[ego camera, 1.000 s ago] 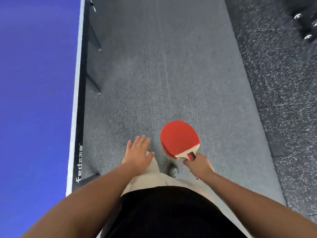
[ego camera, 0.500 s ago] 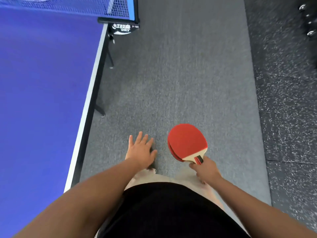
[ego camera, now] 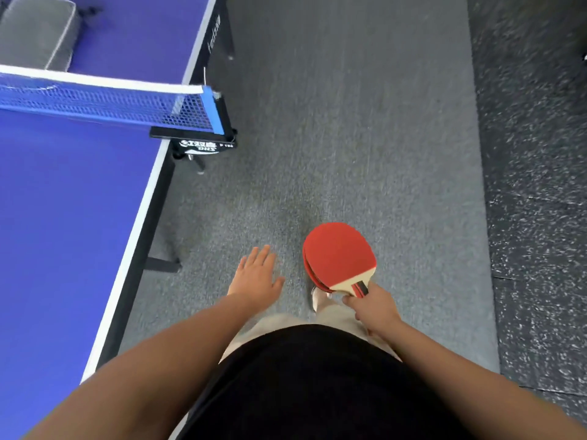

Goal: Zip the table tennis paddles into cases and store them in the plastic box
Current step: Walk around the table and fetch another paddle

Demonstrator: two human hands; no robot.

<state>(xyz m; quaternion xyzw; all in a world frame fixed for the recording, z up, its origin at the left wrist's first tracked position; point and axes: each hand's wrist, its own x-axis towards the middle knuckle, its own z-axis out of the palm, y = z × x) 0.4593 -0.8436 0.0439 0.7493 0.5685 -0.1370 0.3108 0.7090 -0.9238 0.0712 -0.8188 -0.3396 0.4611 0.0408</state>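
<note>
My right hand (ego camera: pixel 376 308) grips the handles of stacked red table tennis paddles (ego camera: pixel 338 255), their red faces turned up, held low in front of my body over the grey carpet. My left hand (ego camera: pixel 257 274) hangs open beside them, fingers spread, holding nothing. A grey fabric case (ego camera: pixel 38 33) lies on the far half of the blue table, beyond the net, at the top left. No plastic box is in view.
The blue table tennis table (ego camera: pixel 73 217) fills the left, its white-edged side running diagonally. Its blue net (ego camera: pixel 104 104) and black clamp post (ego camera: pixel 203 144) stick out over the table's side. Grey carpet (ego camera: pixel 349 122) runs ahead; dark speckled rubber flooring (ego camera: pixel 536 185) lies right.
I have walked forward along the table's side. The net and its clamp have come closer, and the grey case has come into view. Both hands keep their pose.
</note>
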